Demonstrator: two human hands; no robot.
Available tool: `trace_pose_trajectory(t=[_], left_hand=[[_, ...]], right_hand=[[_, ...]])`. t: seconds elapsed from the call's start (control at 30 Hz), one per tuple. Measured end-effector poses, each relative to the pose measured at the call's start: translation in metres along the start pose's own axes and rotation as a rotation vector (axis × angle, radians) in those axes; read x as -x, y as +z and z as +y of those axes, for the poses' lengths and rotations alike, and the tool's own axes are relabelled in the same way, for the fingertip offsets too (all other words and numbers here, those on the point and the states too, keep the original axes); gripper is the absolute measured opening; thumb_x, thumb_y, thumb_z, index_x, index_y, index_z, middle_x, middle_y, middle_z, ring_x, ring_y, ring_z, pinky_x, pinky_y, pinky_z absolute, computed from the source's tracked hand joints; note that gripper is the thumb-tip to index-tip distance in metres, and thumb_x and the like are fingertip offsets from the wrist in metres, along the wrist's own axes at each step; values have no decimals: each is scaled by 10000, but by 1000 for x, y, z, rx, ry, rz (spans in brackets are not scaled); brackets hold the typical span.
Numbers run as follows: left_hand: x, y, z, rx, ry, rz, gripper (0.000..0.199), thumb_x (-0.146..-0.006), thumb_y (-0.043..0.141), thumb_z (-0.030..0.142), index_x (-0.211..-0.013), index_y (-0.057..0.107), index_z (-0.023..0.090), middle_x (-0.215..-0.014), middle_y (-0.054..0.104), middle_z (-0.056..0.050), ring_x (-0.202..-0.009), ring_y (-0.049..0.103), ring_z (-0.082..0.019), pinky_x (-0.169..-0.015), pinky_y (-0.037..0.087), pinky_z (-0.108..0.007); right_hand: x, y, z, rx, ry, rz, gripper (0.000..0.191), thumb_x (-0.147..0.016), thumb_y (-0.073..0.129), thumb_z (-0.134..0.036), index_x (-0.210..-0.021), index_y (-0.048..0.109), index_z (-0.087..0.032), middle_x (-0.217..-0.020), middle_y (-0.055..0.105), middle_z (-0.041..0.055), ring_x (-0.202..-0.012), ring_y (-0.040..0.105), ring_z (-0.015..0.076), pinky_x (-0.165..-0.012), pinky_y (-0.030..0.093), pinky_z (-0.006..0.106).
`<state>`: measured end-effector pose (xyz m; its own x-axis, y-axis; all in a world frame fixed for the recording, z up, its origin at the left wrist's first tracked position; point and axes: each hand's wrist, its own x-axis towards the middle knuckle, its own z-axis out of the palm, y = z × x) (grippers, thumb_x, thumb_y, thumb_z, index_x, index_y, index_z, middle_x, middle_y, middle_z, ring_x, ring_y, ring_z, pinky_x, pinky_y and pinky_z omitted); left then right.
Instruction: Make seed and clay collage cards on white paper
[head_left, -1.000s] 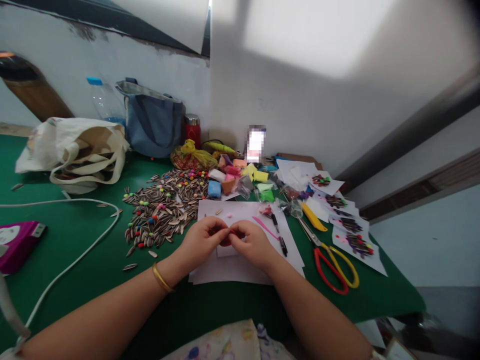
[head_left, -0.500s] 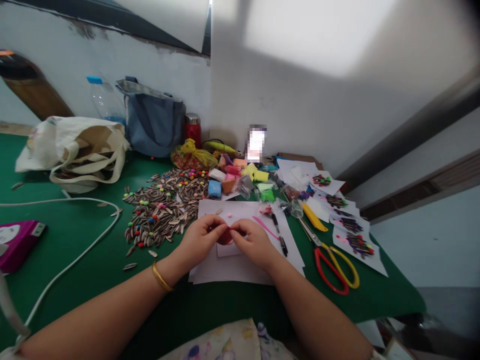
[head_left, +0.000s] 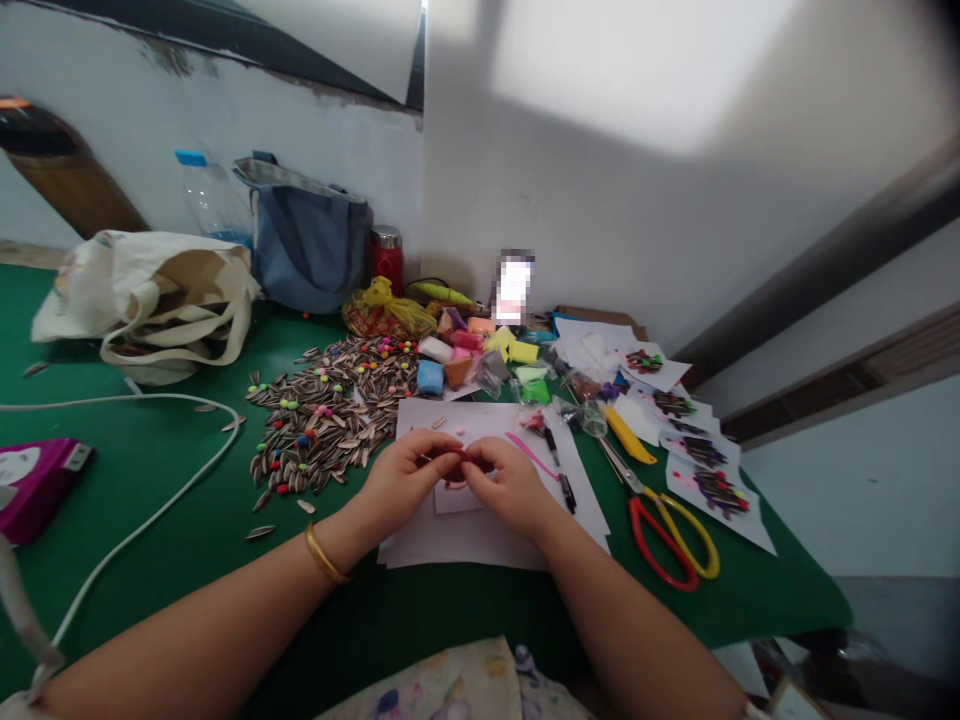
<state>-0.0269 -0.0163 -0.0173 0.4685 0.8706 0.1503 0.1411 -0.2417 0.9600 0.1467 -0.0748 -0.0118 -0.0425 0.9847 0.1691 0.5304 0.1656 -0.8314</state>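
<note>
My left hand (head_left: 409,478) and my right hand (head_left: 506,485) meet over the stacked white paper (head_left: 487,552). Between their fingertips they pinch a piece of red modelling clay (head_left: 464,455), mostly covered by the fingers. Beneath them lies a smaller white sheet (head_left: 454,503) with a bit of pink on it. A small pink ball (head_left: 460,430) and one sunflower seed (head_left: 439,422) rest on the paper just beyond the fingers. To the right of my right hand are a pink plastic strip (head_left: 531,455) and a black pen (head_left: 562,478).
Striped sunflower seeds (head_left: 330,420) mixed with coloured beads spread at left. Behind the paper sit clay packets (head_left: 457,372). Scissors (head_left: 637,490) and a yellow cutter (head_left: 628,435) lie right, beside seed-decorated cards (head_left: 720,500). A white cable (head_left: 161,525) crosses the left side.
The red clay has turned or been folded between my fingers and shows less of its surface now. Both hands stay in nearly the same place.
</note>
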Motion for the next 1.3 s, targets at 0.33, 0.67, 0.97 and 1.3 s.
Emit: trace_pose_trajectory(t=[0.33, 0.67, 0.97, 1.3], left_hand=[[0, -1, 5, -73, -12, -37, 175, -788, 683, 360, -827, 718, 193, -825, 704, -45, -779, 668, -203, -711, 549, -316], [0, -1, 5, -93, 16, -13, 173, -791, 671, 348, -851, 722, 194, -849, 702, -43, -808, 661, -194, -743, 540, -305], [-1, -1, 3, -74, 26, 3, 202, -824, 634, 352, -933, 718, 204, -905, 706, -48, -845, 659, -197, -787, 535, -325], [0, 0, 5, -63, 27, -43, 205, -799, 668, 358, -903, 722, 189, -897, 695, -53, -825, 663, -197, -751, 548, -324]], right_hand=[[0, 0, 1, 52, -34, 17, 83, -856, 580, -206, -835, 660, -197, -819, 661, 16, -767, 584, 157, -677, 433, 269], [1, 0, 1, 61, -36, -4, 89, -859, 589, -199, -853, 678, -193, -833, 665, 14, -783, 591, 158, -696, 433, 272], [0, -1, 1, 44, -40, -12, 98, -867, 584, -206, -839, 677, -194, -837, 674, 19, -786, 595, 161, -709, 441, 282], [0, 0, 2, 48, -46, 34, 78, -855, 580, -197, -827, 652, -196, -815, 655, 11, -777, 584, 160, -691, 431, 280]])
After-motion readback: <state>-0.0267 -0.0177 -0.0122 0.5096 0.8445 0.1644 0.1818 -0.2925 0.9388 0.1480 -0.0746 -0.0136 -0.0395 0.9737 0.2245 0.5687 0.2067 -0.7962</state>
